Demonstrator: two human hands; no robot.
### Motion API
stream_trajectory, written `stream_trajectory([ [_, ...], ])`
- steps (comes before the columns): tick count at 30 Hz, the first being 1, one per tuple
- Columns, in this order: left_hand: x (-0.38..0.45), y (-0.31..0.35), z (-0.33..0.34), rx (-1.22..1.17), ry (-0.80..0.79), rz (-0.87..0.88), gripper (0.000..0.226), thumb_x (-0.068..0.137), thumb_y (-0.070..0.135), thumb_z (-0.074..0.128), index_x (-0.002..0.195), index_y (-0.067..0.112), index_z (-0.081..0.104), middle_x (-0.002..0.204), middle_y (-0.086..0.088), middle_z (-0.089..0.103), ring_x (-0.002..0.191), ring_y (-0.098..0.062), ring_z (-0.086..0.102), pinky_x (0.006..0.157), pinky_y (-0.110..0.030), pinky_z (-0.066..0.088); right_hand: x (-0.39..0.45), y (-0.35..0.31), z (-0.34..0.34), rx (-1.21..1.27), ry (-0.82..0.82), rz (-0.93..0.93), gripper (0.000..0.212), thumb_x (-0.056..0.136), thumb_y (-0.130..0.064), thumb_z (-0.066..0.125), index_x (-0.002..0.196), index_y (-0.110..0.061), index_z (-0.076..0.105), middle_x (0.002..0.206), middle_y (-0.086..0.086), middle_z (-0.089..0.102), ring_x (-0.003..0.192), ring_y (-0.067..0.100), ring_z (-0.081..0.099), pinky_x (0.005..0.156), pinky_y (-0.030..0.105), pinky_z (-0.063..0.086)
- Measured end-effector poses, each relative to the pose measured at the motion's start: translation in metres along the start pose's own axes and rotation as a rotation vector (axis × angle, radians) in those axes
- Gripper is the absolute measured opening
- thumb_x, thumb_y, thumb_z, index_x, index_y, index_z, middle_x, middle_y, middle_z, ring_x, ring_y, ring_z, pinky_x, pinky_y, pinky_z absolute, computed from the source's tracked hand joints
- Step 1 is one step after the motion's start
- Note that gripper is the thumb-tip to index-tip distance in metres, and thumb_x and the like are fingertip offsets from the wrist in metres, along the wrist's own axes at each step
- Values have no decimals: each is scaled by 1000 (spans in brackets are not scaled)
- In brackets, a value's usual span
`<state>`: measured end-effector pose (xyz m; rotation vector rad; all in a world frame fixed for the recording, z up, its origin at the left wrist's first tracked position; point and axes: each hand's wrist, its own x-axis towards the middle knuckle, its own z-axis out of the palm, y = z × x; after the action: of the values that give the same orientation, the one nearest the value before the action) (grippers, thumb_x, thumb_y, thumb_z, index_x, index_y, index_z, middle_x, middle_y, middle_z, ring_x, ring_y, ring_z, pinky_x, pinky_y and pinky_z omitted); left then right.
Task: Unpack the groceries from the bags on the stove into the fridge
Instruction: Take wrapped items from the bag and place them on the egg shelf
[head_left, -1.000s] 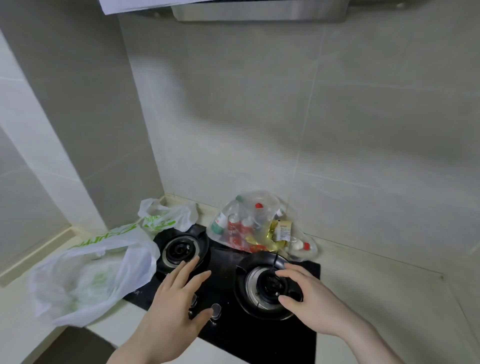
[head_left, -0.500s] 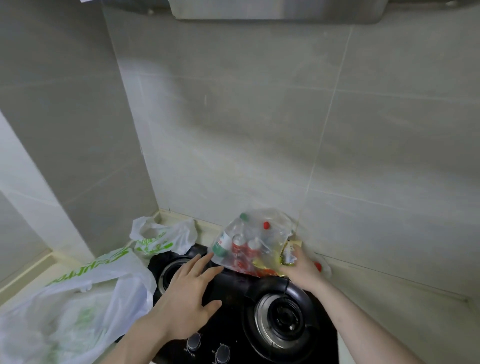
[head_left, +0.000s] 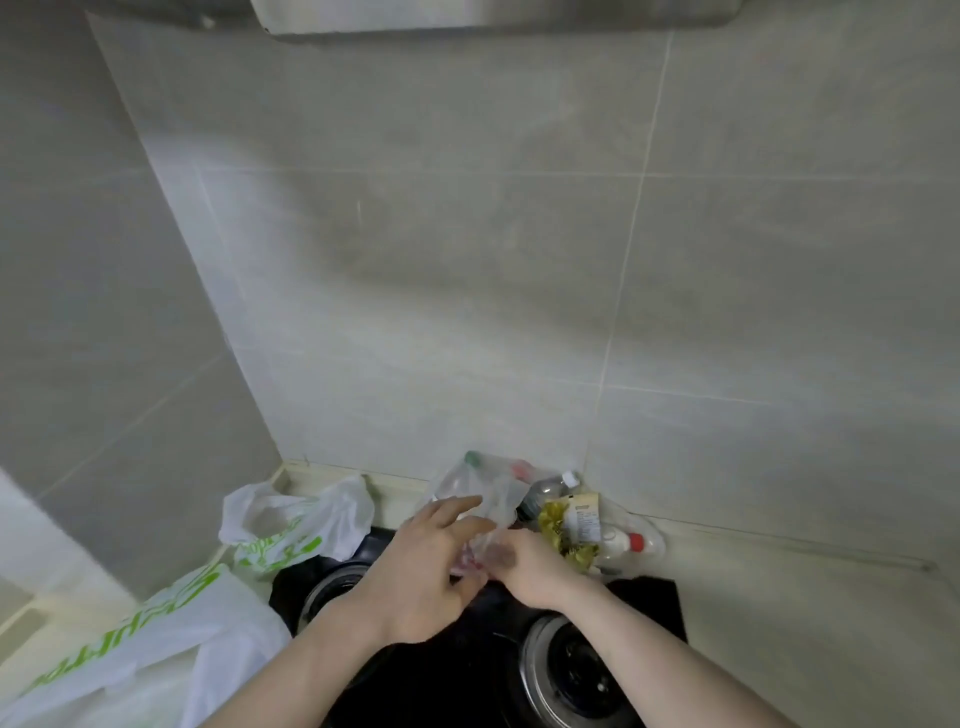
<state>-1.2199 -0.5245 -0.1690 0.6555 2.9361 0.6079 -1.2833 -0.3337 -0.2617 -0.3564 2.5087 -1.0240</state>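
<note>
Green lettering across the big white shopping bag (head_left: 156, 644) at lower left — seen upside down and stretched, not legible. More green print on the smaller white bag (head_left: 291, 525) behind it, equally unreadable. A pale paper label (head_left: 582, 519) with small dark lines of text on the yellow-gold packet (head_left: 558, 530) by the wall — far too fine and blurred to make out. Nothing readable on the bottles; no brand, number or sign elsewhere.
</note>
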Motion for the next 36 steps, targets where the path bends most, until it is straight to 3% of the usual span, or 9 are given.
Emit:
stream_trajectory([
  [4, 62, 21, 2, 12, -68, 129, 58, 90, 39, 68, 145, 34, 52, 163, 11, 34, 148, -13, 31, 121, -28, 23, -11, 15, -9, 51, 116, 32, 20, 96, -32, 54, 83, -46, 61, 84, -19, 70, 80, -2, 64, 71, 20, 50],
  [10, 133, 34, 46, 237, -278, 230, 43, 93, 29, 52, 134, 30, 61, 153, 3, 50, 144, -21, 40, 125, -42, 14, -25, 84, -40, 204, 502, 245, 55, 84, 8, 56, 91, -46, 64, 96, -20, 72, 94, -6, 65, 92, 20, 53],
  [12, 146, 38, 58, 380, -391, 189, 30, 95, 33, 44, 107, 25, 69, 112, -1, 69, 121, -26, 56, 123, -49, 16, -29, 103, -52, 164, 484, 299, 47, 86, 4, 60, 99, -41, 64, 107, -15, 72, 98, 3, 65, 91, 17, 51],
  [14, 154, 38, 69, 512, -502, 122, 31, 96, 34, 42, 93, 20, 70, 80, 1, 63, 103, -26, 64, 120, -53, 29, -27, 122, -59, 149, 437, 370, 41, 87, -4, 63, 113, -35, 66, 121, -7, 69, 108, 12, 65, 98, 23, 51],
  [18, 166, 34, 82, 666, -567, 43, 12, 94, 23, 58, 92, 14, 64, 76, 0, 54, 100, -26, 63, 112, -46, 40, -12, 147, -62, 63, 349, 450, 51, 91, -19, 66, 141, -22, 59, 142, -4, 60, 131, 20, 58, 112, 26, 42],
  [23, 175, 31, 93, 731, -483, -12, 39, 83, 24, 75, 117, 14, 59, 111, -10, 65, 101, -30, 62, 99, -43, 50, 16, 151, -48, 26, 228, 411, 56, 97, -22, 62, 151, -23, 48, 146, -1, 54, 135, 22, 53, 114, 26, 40],
  [28, 186, 27, 109, 473, -341, 5, 47, 86, 30, 63, 132, 22, 56, 144, -9, 38, 106, -35, 62, 95, -50, 54, 35, 153, -28, -56, 131, 381, 49, 94, -34, 54, 143, -32, 52, 141, -4, 60, 128, 23, 56, 112, 34, 45],
  [31, 191, 21, 116, 341, -416, -109, 46, 90, 30, 60, 136, 26, 57, 150, -6, 35, 113, -33, 62, 98, -45, 54, 44, 177, -18, -35, 128, 399, 61, 86, -44, 60, 143, -29, 46, 139, -4, 58, 126, 22, 56, 110, 34, 47],
  [36, 194, 16, 127, 84, -507, -233, 36, 99, 20, 47, 129, 11, 65, 141, -10, 54, 126, -27, 53, 104, -31, 43, 35, 185, -26, -106, 144, 395, 26, 88, -28, 55, 114, -33, 52, 116, -5, 63, 100, 12, 59, 94, 35, 56],
])
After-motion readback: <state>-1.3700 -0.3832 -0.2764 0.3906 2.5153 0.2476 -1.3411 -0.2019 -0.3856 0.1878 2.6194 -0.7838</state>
